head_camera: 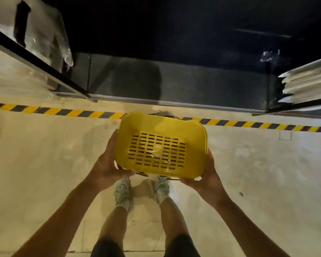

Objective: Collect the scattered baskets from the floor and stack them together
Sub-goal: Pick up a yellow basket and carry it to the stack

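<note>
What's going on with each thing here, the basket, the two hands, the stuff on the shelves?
yellow basket: held up off the floor, its slotted bottom visible, nothing seen inside.
left hand: grips the basket's left side.
right hand: grips the basket's right side from below.
striped floor tape: stuck flat on the floor, partly hidden by the basket.
wrapped package: lying on the left shelf, in plastic film.
white stacked sheets: piled flat on the right shelf.

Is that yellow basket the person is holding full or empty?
Empty. The yellow basket faces the camera open side up, and its slotted bottom is bare, with the floor showing through.
</note>
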`<control>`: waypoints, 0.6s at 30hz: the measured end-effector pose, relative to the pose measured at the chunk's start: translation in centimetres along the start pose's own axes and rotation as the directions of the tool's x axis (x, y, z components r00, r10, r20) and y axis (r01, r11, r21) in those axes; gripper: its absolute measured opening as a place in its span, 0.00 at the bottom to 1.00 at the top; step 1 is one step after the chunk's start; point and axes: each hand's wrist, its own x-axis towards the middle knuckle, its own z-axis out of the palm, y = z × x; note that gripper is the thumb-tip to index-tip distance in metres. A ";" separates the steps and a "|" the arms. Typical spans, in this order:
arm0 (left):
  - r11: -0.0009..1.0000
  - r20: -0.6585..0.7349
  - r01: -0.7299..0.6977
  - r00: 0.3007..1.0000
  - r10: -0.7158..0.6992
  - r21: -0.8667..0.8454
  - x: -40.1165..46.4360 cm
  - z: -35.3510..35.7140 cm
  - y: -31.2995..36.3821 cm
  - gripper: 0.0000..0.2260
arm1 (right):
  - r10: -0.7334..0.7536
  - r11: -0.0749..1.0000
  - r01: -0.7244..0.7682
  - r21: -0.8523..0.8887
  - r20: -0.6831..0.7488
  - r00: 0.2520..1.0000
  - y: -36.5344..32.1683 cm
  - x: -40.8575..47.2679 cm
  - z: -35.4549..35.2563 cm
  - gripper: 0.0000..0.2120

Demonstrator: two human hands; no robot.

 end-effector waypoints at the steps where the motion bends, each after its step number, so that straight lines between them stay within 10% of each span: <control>1: 1.000 0.008 -0.007 1.000 0.007 0.004 0.3 0.3 -1.1 0.57 | 0.050 0.999 -0.050 -0.020 -0.015 0.999 0.7 0.4 0.3 0.48; 6: 1.000 0.032 -0.012 0.999 0.012 0.011 1.3 1.8 -4.7 0.54 | 0.161 0.976 -0.167 -0.137 -0.054 0.985 4.5 1.6 1.9 0.53; 16: 0.966 0.067 0.239 0.967 -0.246 0.095 2.8 3.4 -9.0 0.62 | -0.267 0.960 0.248 0.128 0.172 0.948 7.7 4.2 4.4 0.53; 18: 0.982 0.081 0.176 0.980 -0.181 0.072 2.9 3.0 -9.8 0.57 | -0.143 0.986 0.122 0.110 0.216 0.966 8.4 4.4 3.9 0.49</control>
